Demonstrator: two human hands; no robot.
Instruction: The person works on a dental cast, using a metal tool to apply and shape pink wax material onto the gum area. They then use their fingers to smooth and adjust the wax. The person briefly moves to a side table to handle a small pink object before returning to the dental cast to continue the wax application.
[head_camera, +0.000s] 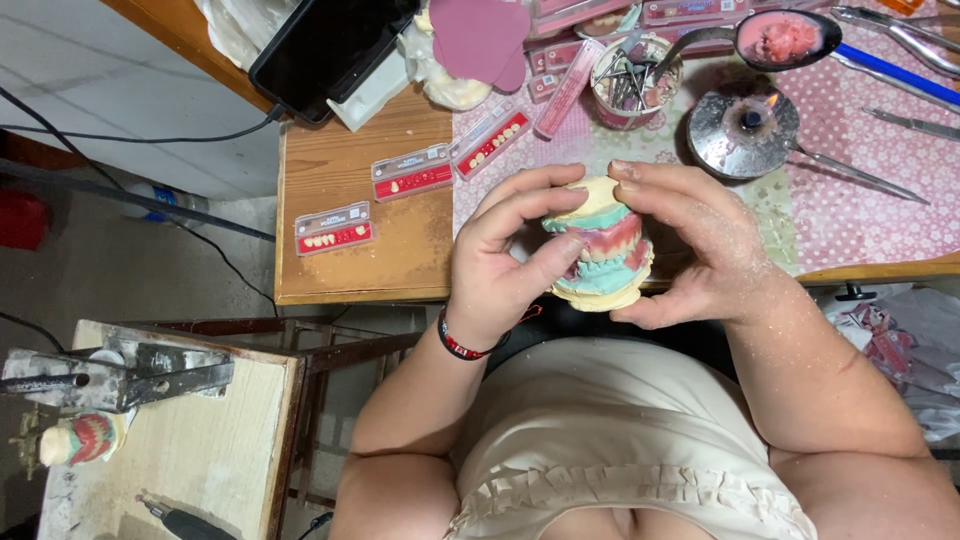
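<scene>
**A:** Start from the big picture: you're at the long wooden workbench (350, 215) with its pink patterned cloth (880, 190), and the pair of cream plaster dental casts with pink wax gums and teal bands (600, 245) is held up over the bench's near edge, in front of your chest. My judgement: keep upper and lower casts pressed squarely together so the tooth rows stay meshed, and turn the whole block rather than sliding one half.

**B:** And my hands?

**A:** Your left hand (500, 265), with the red-and-black wristband, is curled around the casts' left side, thumb along the front by the teeth, fingers over the top. Your right hand (690, 250) cups the other side, fingertips on the upper cast, thumb below. Both are closed firmly on the casts, neither is free.

**B:** Anything close by?

**A:** The small lit round metal burner (742, 128) sits just beyond your right hand; keep the wax away from it.
</scene>
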